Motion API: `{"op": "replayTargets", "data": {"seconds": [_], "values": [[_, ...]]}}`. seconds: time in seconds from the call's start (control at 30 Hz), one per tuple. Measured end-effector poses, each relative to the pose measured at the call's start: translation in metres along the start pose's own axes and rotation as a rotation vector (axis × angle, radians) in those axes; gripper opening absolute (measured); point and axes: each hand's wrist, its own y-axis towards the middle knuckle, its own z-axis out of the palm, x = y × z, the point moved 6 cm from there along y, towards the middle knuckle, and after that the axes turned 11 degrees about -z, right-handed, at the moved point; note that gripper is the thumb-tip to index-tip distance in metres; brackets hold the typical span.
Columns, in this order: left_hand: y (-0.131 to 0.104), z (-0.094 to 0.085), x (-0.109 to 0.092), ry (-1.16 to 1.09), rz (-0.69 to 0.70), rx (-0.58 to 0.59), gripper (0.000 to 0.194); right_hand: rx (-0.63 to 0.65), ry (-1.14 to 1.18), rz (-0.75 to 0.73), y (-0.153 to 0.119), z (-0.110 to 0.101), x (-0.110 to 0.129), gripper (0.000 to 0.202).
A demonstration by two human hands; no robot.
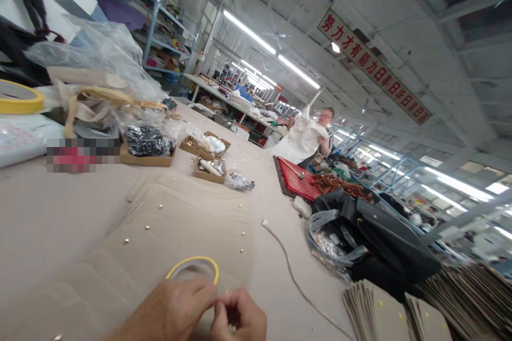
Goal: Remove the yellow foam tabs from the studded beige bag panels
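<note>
As a worker [327,141] holds up a white sheet [298,141] beyond the worktable [40,213], two bare hands meet over studded beige panels [192,224] at the near edge.

The left hand [176,303] is beside a yellow-rimmed tape roll [216,272], its fingers drawn narrow; the right hand's [242,317] fingers curl inward to meet them, though what is pinched between, if anything, cannot be told. The roll, near centre over the layered panels, looks light and firm, easiest gripped across its rim; whether the left hand holds it is unclear. The panels, spread from near left toward the centre, appear thin, soft and apt to slide over one another, best taken by a side edge, clear of the small metal studs [147,227].
</note>
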Motion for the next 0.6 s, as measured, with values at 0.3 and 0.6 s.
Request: {"op": "replayTargets", "data": {"seconds": [0.3, 0.6], "values": [[-0.003, 0.001, -0.003, 0.177, -0.073, 0.153, 0.016, 0.088, 0.44, 0.604, 0.013, -0.02, -0.045, 0.031], [-0.004, 0.023, 0.002, 0.304, -0.161, 0.422, 0.01, 0.252, 0.28, 0.573, 0.006, -0.01, -0.047, 0.031]]}}
